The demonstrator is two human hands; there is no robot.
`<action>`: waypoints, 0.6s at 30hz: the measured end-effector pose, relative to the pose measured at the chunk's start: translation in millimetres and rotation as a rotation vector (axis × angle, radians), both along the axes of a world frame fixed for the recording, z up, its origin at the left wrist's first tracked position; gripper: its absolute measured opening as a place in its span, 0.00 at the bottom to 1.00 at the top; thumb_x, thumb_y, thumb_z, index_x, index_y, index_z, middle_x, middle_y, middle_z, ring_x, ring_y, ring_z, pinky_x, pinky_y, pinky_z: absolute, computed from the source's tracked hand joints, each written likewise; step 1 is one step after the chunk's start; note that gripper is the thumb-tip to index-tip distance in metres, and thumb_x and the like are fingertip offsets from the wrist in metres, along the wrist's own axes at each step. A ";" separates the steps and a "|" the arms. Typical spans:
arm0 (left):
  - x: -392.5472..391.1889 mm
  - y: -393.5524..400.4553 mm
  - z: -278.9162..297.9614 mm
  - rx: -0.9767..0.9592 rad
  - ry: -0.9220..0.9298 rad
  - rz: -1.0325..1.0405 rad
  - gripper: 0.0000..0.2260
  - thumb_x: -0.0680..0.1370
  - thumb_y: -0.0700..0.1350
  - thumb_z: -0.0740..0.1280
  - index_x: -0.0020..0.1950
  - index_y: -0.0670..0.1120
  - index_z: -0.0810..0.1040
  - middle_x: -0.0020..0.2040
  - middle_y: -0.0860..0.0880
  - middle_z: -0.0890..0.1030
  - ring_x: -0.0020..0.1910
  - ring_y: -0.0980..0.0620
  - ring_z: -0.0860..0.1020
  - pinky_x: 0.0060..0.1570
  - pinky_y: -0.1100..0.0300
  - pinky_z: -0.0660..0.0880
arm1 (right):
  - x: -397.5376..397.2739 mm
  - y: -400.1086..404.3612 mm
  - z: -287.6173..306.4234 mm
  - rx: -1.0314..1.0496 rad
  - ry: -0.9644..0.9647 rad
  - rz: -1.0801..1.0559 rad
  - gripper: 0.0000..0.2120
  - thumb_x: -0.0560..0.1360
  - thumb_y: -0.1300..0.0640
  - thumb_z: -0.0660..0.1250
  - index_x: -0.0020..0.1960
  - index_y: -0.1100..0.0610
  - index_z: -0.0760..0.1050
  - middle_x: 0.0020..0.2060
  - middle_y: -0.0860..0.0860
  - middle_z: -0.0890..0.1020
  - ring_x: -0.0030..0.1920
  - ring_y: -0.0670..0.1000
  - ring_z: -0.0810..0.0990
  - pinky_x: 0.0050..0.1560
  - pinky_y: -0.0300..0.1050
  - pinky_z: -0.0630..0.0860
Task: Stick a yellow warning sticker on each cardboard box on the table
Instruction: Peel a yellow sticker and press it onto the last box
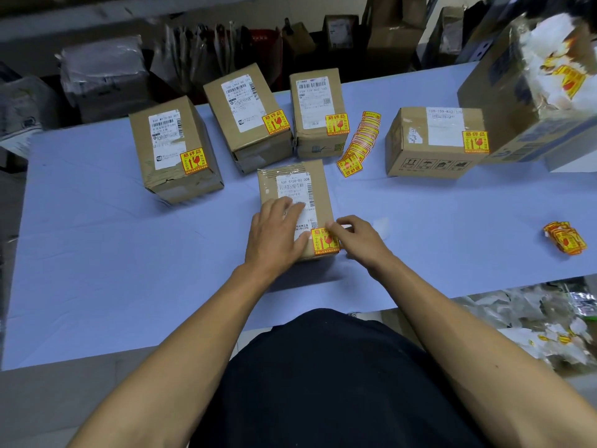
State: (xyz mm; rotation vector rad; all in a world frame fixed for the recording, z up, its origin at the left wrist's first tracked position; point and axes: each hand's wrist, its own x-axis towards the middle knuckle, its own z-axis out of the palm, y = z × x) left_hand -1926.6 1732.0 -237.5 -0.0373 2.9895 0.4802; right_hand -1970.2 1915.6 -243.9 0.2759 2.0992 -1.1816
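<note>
A small cardboard box lies in front of me on the blue table. My left hand rests flat on its white label. A yellow warning sticker sits on the box's near right corner, and the fingertips of my right hand press on its top edge. A white backing scrap lies just right of that hand. Several other boxes further back each carry a yellow sticker: left, middle left, middle, right.
A strip of yellow stickers lies between the middle and right boxes. A small pile of stickers lies at the table's right side. A large carton with peeled backing paper stands far right. Parcels crowd the floor behind.
</note>
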 end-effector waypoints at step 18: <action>15.9 -8.5 -25.9 0.581 -0.098 0.434 0.37 0.79 0.55 0.67 0.81 0.50 0.50 0.82 0.50 0.47 0.80 0.52 0.48 0.73 0.61 0.48 | 0.6 -15.5 -16.2 -0.171 0.013 -0.071 0.39 0.78 0.39 0.65 0.81 0.49 0.52 0.78 0.49 0.63 0.75 0.52 0.66 0.73 0.54 0.67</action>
